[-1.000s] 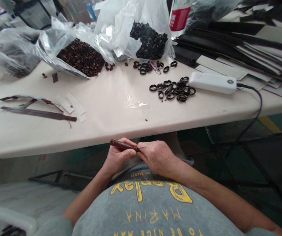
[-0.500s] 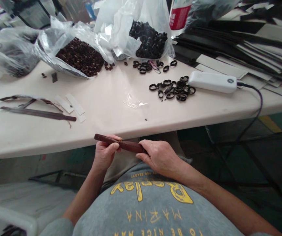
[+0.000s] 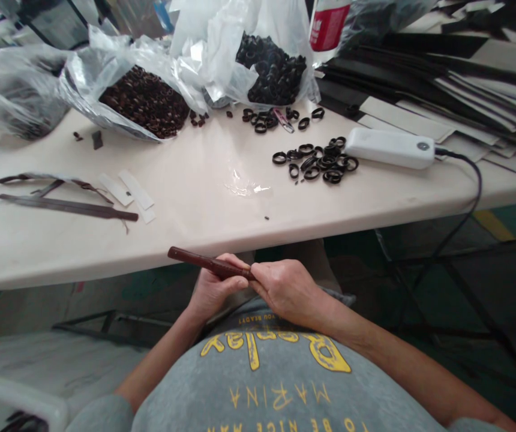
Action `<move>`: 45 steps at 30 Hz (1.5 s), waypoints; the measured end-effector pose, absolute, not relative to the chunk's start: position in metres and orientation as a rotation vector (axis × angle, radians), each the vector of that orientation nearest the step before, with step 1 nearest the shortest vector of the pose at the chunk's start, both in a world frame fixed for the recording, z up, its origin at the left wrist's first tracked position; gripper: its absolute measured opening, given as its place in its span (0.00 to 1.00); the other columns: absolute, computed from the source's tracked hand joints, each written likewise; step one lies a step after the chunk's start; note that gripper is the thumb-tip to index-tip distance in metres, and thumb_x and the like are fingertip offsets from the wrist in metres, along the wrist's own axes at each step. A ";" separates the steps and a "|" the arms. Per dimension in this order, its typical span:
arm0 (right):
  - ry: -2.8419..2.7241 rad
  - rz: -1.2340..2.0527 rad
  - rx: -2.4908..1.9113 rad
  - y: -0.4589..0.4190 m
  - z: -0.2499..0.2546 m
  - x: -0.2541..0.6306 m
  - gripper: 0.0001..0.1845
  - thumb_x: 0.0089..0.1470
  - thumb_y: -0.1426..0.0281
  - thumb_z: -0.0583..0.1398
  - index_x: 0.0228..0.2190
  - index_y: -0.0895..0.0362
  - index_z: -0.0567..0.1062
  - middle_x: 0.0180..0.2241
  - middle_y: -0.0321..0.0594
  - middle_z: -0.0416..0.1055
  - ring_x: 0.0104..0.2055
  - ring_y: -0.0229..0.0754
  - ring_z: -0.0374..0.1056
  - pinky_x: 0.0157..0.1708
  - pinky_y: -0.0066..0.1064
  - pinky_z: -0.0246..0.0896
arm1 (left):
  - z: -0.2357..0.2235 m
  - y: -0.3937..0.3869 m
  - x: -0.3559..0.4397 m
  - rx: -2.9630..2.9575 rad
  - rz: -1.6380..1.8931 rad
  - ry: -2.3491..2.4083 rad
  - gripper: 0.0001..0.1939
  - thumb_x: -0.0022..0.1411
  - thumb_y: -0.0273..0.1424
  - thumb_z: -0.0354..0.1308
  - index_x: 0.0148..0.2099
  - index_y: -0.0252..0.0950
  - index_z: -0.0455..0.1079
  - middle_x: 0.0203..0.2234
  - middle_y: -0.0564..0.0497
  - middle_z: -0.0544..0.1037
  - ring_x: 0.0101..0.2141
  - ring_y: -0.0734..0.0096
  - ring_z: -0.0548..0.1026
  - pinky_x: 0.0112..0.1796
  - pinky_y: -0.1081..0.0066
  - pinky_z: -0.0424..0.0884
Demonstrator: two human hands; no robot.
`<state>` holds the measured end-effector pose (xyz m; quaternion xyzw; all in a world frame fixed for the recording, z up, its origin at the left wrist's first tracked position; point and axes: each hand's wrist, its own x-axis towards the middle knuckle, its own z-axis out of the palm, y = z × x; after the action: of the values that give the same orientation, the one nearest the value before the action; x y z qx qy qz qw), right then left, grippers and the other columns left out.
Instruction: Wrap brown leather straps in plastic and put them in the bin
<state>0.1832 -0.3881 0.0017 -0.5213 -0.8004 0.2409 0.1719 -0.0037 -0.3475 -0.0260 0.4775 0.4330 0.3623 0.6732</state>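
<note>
A reddish-brown leather strap (image 3: 195, 258) is in my two hands, just off the table's near edge, its free end pointing up and to the left. My left hand (image 3: 215, 291) is closed around its middle, thumb on top. Close against it, my right hand (image 3: 289, 291) pinches the strap's right part, and its fingers hide that end. Further left on the table lie dark brown leather strips (image 3: 69, 207) beside small white strips (image 3: 135, 189).
Black loops (image 3: 327, 161) lie near a white device (image 3: 388, 148) with a cable. Plastic bags hold brown loops (image 3: 145, 105) and black loops (image 3: 273, 72). A red-labelled bottle (image 3: 329, 29) stands behind. Black and white strips (image 3: 420, 81) are stacked at right, and the table edge (image 3: 105, 267) runs before me.
My left hand has slid right along the strap, up to my right hand. More of the strap's left end shows, and my right hand now covers its wider right part.
</note>
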 end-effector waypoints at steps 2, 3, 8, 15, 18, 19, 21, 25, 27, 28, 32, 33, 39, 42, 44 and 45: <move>-2.257 0.673 -1.485 -0.388 0.001 0.182 0.16 0.67 0.65 0.55 0.29 0.59 0.72 0.26 0.39 0.74 0.26 0.39 0.67 0.25 0.32 0.43 | -0.028 -0.349 -0.001 1.081 0.816 0.971 0.14 0.43 0.35 0.75 0.33 0.37 0.78 0.26 0.52 0.79 0.27 0.71 0.75 0.31 0.74 0.72; -2.244 0.665 -1.485 -0.387 0.000 0.182 0.16 0.67 0.65 0.55 0.29 0.59 0.72 0.26 0.39 0.74 0.26 0.39 0.68 0.26 0.32 0.43 | -0.029 -0.349 -0.001 1.080 0.822 0.966 0.14 0.44 0.35 0.75 0.34 0.37 0.79 0.26 0.52 0.80 0.28 0.71 0.75 0.32 0.74 0.72; -2.185 0.680 -1.519 -0.384 0.002 0.184 0.15 0.67 0.64 0.55 0.31 0.59 0.73 0.29 0.41 0.76 0.29 0.40 0.70 0.28 0.31 0.47 | -0.032 -0.347 -0.004 1.028 0.843 0.918 0.18 0.46 0.38 0.74 0.40 0.37 0.80 0.29 0.50 0.81 0.29 0.70 0.76 0.33 0.74 0.72; -2.181 0.946 -1.581 -0.383 0.013 0.187 0.15 0.66 0.62 0.56 0.32 0.58 0.73 0.28 0.39 0.75 0.28 0.40 0.69 0.27 0.31 0.45 | -0.027 -0.341 -0.007 1.016 0.986 0.950 0.17 0.47 0.43 0.72 0.33 0.35 0.78 0.26 0.51 0.76 0.24 0.74 0.70 0.26 0.74 0.67; -2.189 0.967 -1.576 -0.383 0.013 0.188 0.12 0.65 0.63 0.58 0.34 0.58 0.74 0.30 0.39 0.75 0.30 0.40 0.69 0.28 0.30 0.48 | -0.027 -0.339 -0.009 1.094 0.976 0.985 0.13 0.50 0.40 0.70 0.28 0.35 0.75 0.23 0.53 0.73 0.23 0.74 0.69 0.27 0.74 0.65; -2.191 0.963 -1.570 -0.383 0.013 0.189 0.11 0.65 0.63 0.58 0.35 0.58 0.74 0.31 0.40 0.75 0.31 0.40 0.69 0.29 0.30 0.49 | -0.027 -0.339 -0.009 1.123 0.973 1.014 0.13 0.51 0.39 0.70 0.27 0.35 0.74 0.22 0.53 0.72 0.23 0.74 0.68 0.26 0.74 0.64; -2.199 0.951 -1.556 -0.383 0.012 0.189 0.10 0.65 0.65 0.58 0.36 0.59 0.75 0.33 0.40 0.76 0.33 0.41 0.70 0.30 0.29 0.50 | -0.026 -0.338 -0.010 1.187 0.974 1.074 0.13 0.52 0.38 0.69 0.26 0.35 0.73 0.20 0.54 0.71 0.23 0.74 0.67 0.26 0.74 0.63; -2.217 0.960 -1.578 -0.382 0.010 0.191 0.11 0.66 0.67 0.57 0.34 0.59 0.75 0.31 0.39 0.75 0.32 0.40 0.69 0.30 0.29 0.50 | -0.024 -0.338 -0.010 1.283 0.994 1.135 0.14 0.55 0.39 0.66 0.25 0.35 0.73 0.20 0.53 0.72 0.23 0.73 0.68 0.26 0.74 0.65; -2.238 0.986 -1.594 -0.381 0.009 0.192 0.12 0.66 0.66 0.57 0.32 0.58 0.75 0.29 0.38 0.75 0.31 0.39 0.69 0.29 0.28 0.48 | -0.023 -0.338 -0.010 1.296 1.009 1.162 0.14 0.56 0.39 0.65 0.25 0.35 0.73 0.20 0.53 0.73 0.23 0.73 0.69 0.26 0.74 0.66; -2.253 0.994 -1.598 -0.380 0.008 0.193 0.12 0.65 0.66 0.58 0.31 0.58 0.75 0.28 0.38 0.75 0.31 0.39 0.69 0.28 0.28 0.47 | -0.023 -0.338 -0.010 1.299 1.023 1.180 0.14 0.57 0.39 0.65 0.26 0.35 0.74 0.20 0.53 0.73 0.23 0.73 0.69 0.26 0.74 0.66; -2.296 0.974 -1.603 -0.380 0.004 0.198 0.13 0.65 0.65 0.58 0.30 0.58 0.75 0.29 0.38 0.75 0.30 0.39 0.68 0.28 0.29 0.45 | -0.026 -0.334 -0.016 1.279 1.117 1.245 0.13 0.57 0.39 0.65 0.28 0.34 0.75 0.20 0.53 0.75 0.22 0.73 0.70 0.26 0.74 0.67; -2.300 0.964 -1.607 -0.381 0.002 0.200 0.13 0.65 0.65 0.58 0.31 0.58 0.75 0.29 0.38 0.75 0.30 0.39 0.68 0.28 0.29 0.45 | -0.027 -0.333 -0.017 1.260 1.141 1.255 0.13 0.57 0.39 0.66 0.28 0.34 0.75 0.20 0.53 0.75 0.22 0.73 0.70 0.25 0.74 0.67; -2.308 0.983 -1.647 -0.385 -0.008 0.213 0.11 0.65 0.66 0.59 0.31 0.58 0.75 0.28 0.37 0.74 0.30 0.39 0.67 0.28 0.28 0.45 | -0.031 -0.328 -0.024 1.253 1.206 1.309 0.16 0.55 0.41 0.67 0.27 0.33 0.75 0.20 0.53 0.75 0.22 0.73 0.70 0.25 0.74 0.67; -2.289 1.039 -1.683 -0.388 -0.010 0.221 0.10 0.64 0.68 0.59 0.31 0.58 0.74 0.28 0.37 0.73 0.30 0.39 0.67 0.29 0.27 0.47 | -0.034 -0.328 -0.025 1.291 1.200 1.274 0.15 0.57 0.40 0.66 0.27 0.33 0.75 0.20 0.52 0.74 0.23 0.73 0.70 0.25 0.74 0.67; -2.266 1.084 -1.693 -0.391 -0.009 0.224 0.09 0.64 0.68 0.59 0.31 0.57 0.75 0.28 0.37 0.73 0.31 0.39 0.68 0.29 0.27 0.48 | -0.036 -0.328 -0.024 1.301 1.205 1.204 0.13 0.58 0.38 0.66 0.27 0.33 0.75 0.21 0.52 0.75 0.24 0.73 0.70 0.27 0.74 0.67; -2.251 1.108 -1.682 -0.391 -0.008 0.224 0.09 0.63 0.68 0.59 0.32 0.57 0.75 0.29 0.37 0.73 0.31 0.40 0.68 0.30 0.27 0.49 | -0.037 -0.328 -0.024 1.300 1.213 1.160 0.13 0.58 0.38 0.66 0.28 0.34 0.76 0.22 0.52 0.75 0.25 0.73 0.70 0.27 0.74 0.67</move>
<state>0.2239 -0.3913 -0.0081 -0.5557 -0.7438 0.3663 0.0607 -0.0238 -0.3285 -0.0373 0.5347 0.4770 0.4990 0.4874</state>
